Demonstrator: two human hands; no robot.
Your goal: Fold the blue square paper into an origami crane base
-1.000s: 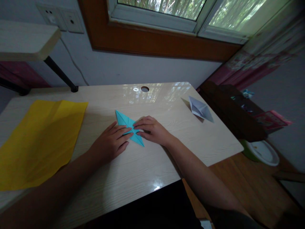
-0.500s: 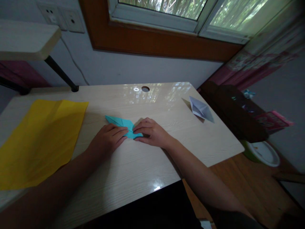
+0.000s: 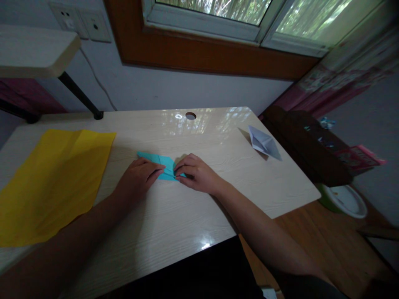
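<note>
A folded sheet of turquoise paper (image 3: 168,164) lies on the pale wood-grain table (image 3: 174,224), its creases showing between my hands. My left hand (image 3: 139,176) is closed over the paper's left part, with thumb and fingertips pinched together at its near side. On the right end, my right hand (image 3: 195,172) grips the paper between thumb and curled fingers. Both palms hide parts of the paper, including most of its right tip.
Yellow paper (image 3: 59,182) covers the table's left side. A folded white paper boat (image 3: 264,142) stands near the right edge. A raised shelf (image 3: 34,50) on black legs is at the back left, and a round cable hole (image 3: 190,116) lies near the wall.
My left fingers have drawn slightly back to the left and bunched into a pinch, baring more of the turquoise paper's near edge. My right hand stays nearly in place, its fingers curled a little more.
</note>
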